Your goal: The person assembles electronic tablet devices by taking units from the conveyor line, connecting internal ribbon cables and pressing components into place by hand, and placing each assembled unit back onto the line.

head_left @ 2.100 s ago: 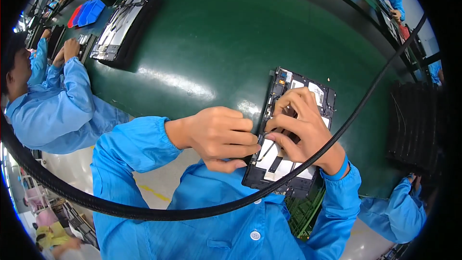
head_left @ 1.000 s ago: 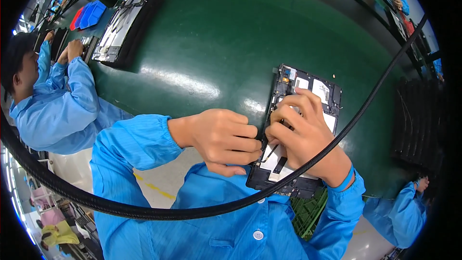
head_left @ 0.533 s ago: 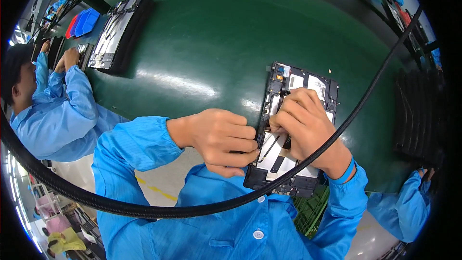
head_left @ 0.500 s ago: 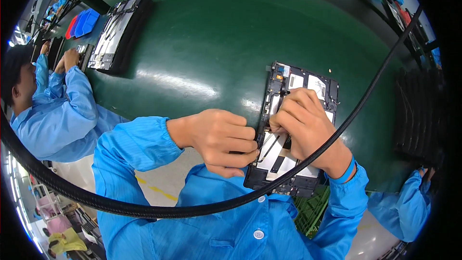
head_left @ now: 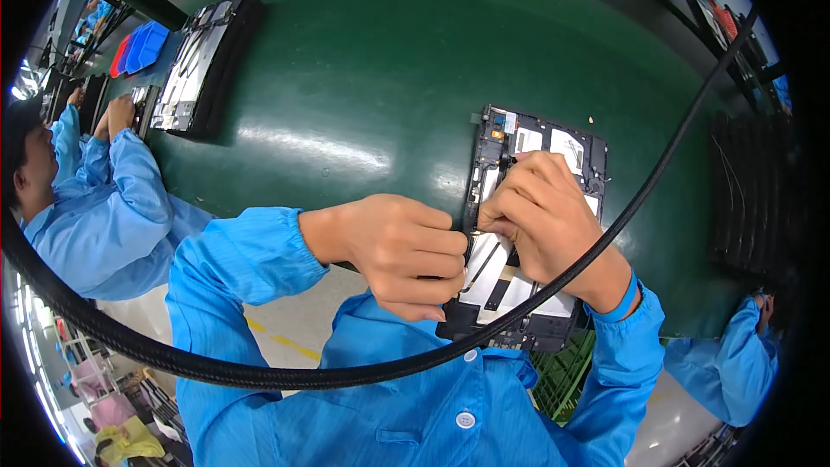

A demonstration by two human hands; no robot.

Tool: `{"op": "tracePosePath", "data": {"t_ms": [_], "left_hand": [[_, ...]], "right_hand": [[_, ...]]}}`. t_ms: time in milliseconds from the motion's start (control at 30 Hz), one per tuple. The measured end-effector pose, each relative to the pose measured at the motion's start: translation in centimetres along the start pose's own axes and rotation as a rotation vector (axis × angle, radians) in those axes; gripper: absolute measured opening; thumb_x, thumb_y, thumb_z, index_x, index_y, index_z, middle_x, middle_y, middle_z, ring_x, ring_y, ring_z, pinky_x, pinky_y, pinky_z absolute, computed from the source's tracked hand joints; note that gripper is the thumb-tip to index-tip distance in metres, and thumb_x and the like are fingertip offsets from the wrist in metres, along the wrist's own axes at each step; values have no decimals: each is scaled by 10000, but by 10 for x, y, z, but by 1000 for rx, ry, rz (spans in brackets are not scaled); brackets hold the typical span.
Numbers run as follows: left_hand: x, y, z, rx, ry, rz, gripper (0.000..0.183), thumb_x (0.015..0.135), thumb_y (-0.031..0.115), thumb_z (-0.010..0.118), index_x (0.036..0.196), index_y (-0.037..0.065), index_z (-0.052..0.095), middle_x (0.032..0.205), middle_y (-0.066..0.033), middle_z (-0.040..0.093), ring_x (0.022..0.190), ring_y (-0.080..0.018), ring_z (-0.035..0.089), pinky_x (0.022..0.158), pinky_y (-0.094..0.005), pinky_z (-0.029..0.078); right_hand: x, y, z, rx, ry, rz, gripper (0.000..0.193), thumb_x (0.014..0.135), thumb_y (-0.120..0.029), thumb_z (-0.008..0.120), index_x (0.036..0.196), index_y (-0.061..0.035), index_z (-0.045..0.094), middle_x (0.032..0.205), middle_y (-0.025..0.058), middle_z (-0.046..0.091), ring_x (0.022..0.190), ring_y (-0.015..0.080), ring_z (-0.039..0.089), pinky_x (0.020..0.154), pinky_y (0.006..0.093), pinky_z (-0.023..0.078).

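Observation:
An opened tablet-like device (head_left: pixel 566 145) lies on the green bench in front of me, with a black frame, white panels and dark strips inside. My left hand (head_left: pixel 405 252) is closed, knuckles up, its curled fingers against the device's left edge; the fingertips are partly hidden. Over the middle of the device, near its left side, my right hand (head_left: pixel 546 214) is bent in a pinch. What lies between that thumb and forefinger is hidden by the fingers. A blue band (head_left: pixel 621 301) circles my right wrist.
A thick black cable (head_left: pixel 346 378) arcs across the view in front of my arms. Similar opened devices (head_left: pixel 194 65) are stacked at the far left, by blue and red bins (head_left: pixel 143 45). A co-worker in blue (head_left: pixel 104 207) sits left. Dark stacked pieces (head_left: pixel 750 199) stand right.
My right hand has moved slightly left and away from me over the device. My left hand stays at the edge. The view has shifted a little.

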State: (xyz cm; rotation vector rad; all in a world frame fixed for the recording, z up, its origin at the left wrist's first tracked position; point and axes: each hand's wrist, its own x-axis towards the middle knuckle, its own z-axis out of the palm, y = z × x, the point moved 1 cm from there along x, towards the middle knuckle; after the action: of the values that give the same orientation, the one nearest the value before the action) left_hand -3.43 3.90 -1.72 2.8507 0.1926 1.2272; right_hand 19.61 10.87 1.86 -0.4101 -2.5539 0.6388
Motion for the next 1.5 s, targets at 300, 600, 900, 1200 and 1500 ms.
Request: {"op": "tracePosePath", "data": {"t_ms": [300,600,900,1200,1500], "left_hand": [[0,-3,-1,-35,10,6,349,992,332,738,833,29,670,806,-60,587,692,-214,581,537,-338,414],[-1,-20,-17,102,-116,52,386,1063,321,683,929,-27,784,882,-125,733,770,-234,701,603,-322,513],[-2,-19,-18,107,-119,-20,345,1049,293,702,964,-29,793,908,-125,742,790,-248,712,630,-335,558],[-2,-21,-17,39,-114,-79,272,998,230,730,938,-30,784,872,-119,726,774,-263,711,649,-362,595],[-1,-33,-7,-21,-11,-19,218,928,215,773,877,9,723,784,-51,586,737,-223,616,612,-346,536]], "right_hand": [[-1,1,2,22,40,-1,176,812,-33,832,923,-101,714,927,54,629,996,295,627,949,431,487],[-2,5,3,41,101,1,228,778,-29,866,965,-90,751,931,64,645,983,303,630,902,440,484],[-3,3,4,48,119,9,246,770,-12,869,978,-77,756,937,67,650,980,310,631,898,442,484],[-1,4,4,59,138,13,252,761,-15,874,982,-85,777,915,51,662,943,302,628,855,437,479],[22,28,-1,213,140,86,116,828,-54,891,916,-76,817,831,58,708,850,278,622,781,412,475]]}}
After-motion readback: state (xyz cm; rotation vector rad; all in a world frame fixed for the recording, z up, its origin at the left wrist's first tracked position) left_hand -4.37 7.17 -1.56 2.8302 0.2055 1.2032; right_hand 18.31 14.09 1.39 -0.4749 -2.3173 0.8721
